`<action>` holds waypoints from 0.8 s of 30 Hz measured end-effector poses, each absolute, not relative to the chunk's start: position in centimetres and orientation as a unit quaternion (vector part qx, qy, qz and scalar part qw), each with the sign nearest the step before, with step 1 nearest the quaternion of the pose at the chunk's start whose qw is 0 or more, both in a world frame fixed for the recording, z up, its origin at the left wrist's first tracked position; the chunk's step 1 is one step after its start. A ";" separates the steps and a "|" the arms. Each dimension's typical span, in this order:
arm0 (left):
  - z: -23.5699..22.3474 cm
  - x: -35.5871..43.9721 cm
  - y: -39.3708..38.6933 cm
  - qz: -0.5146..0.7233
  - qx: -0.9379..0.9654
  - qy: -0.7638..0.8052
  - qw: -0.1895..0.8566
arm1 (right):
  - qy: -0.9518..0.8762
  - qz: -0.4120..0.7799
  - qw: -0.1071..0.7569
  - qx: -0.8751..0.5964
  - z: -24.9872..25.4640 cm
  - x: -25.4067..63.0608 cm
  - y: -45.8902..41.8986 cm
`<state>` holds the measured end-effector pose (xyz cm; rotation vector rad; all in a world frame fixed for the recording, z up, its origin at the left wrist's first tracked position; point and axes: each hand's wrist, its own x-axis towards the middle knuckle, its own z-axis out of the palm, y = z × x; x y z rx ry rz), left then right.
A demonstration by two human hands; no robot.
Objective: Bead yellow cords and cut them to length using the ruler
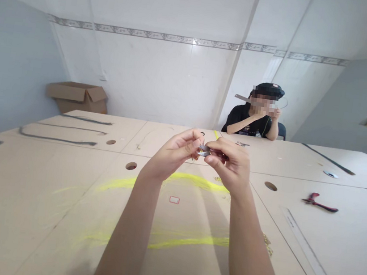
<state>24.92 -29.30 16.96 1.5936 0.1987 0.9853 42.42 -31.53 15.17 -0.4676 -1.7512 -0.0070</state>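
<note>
Both of my hands are raised over the middle of the table. My right hand [232, 162] is closed around a small pair of pliers [204, 150], whose grey metal jaws point left. My left hand [179, 153] has its thumb and fingers pinched at the tips of those jaws. A tiny yellowish piece shows there, too small to name. Beneath my hands, a bundle of bright yellow fibres [194, 180] lies across the table. Nearer to me is a second yellow bundle [190, 243], partly behind my forearms. Small gold-coloured pieces [267, 244] lie beside my right forearm.
Red-and-black pliers [320, 204] and a long clear ruler [315, 263] lie right on the table [55, 238]. Dark strands [58, 139] stretch along the left. A cardboard box [77, 96] stands behind. Across the table sits a person [251, 119] with raised hands.
</note>
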 end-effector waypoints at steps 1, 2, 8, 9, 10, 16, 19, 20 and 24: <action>16.9 24.9 -29.3 0.423 0.684 0.086 0.589 | -0.762 -0.003 0.616 -0.201 15.2 42.4 -31.5; 16.9 25.0 -29.3 0.423 0.683 0.087 0.589 | -0.763 -0.002 0.615 -0.199 15.2 42.4 -31.5; 16.9 25.0 -29.4 0.421 0.683 0.092 0.590 | -0.765 0.006 0.615 -0.192 15.1 42.5 -31.5; 16.9 25.0 -29.4 0.420 0.684 0.091 0.590 | -0.765 0.007 0.615 -0.192 15.1 42.5 -31.5; 16.9 25.0 -29.4 0.419 0.684 0.088 0.590 | -0.765 0.007 0.614 -0.193 15.1 42.5 -31.5; 17.0 25.0 -29.4 0.421 0.686 0.089 0.587 | -0.764 0.000 0.612 -0.202 15.2 42.5 -31.5; 17.0 25.0 -29.4 0.419 0.687 0.094 0.587 | -0.764 -0.001 0.611 -0.205 15.3 42.5 -31.5; 17.0 24.9 -29.4 0.419 0.686 0.094 0.587 | -0.764 -0.002 0.611 -0.206 15.3 42.5 -31.5; 17.0 24.9 -29.4 0.420 0.686 0.095 0.587 | -0.765 -0.005 0.610 -0.207 15.3 42.5 -31.6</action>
